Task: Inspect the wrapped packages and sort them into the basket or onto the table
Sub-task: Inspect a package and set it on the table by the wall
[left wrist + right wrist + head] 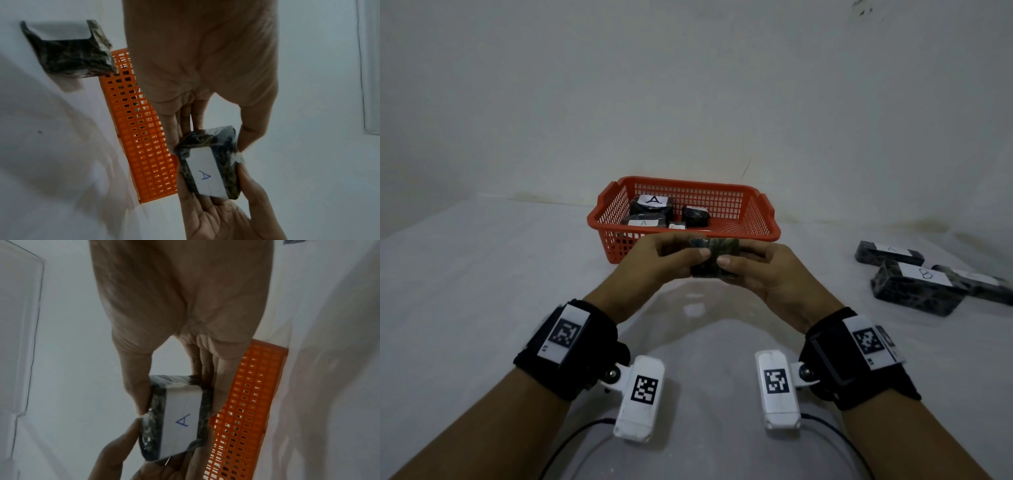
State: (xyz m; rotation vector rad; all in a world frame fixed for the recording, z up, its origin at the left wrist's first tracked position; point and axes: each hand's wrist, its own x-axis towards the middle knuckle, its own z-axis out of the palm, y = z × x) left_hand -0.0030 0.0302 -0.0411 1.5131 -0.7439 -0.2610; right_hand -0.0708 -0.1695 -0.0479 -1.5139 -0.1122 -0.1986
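Both hands hold one dark wrapped package [722,248] above the table, just in front of the red basket [763,236]. My left hand [688,257] pinches its left end and my right hand [743,260] its right end, thumbs on the near face. The package's white label [205,175] faces down, away from the head camera. In both wrist views the label [183,417] reads a handwritten blue "A". Several dark packages [650,205] with "A" labels lie inside the basket.
Three dark packages lie on the table at the right; one package [917,286] is labelled "B", another package [887,255] lies behind it. The basket stands near the back wall [688,85]. White tabletop [482,274] spreads left of the hands.
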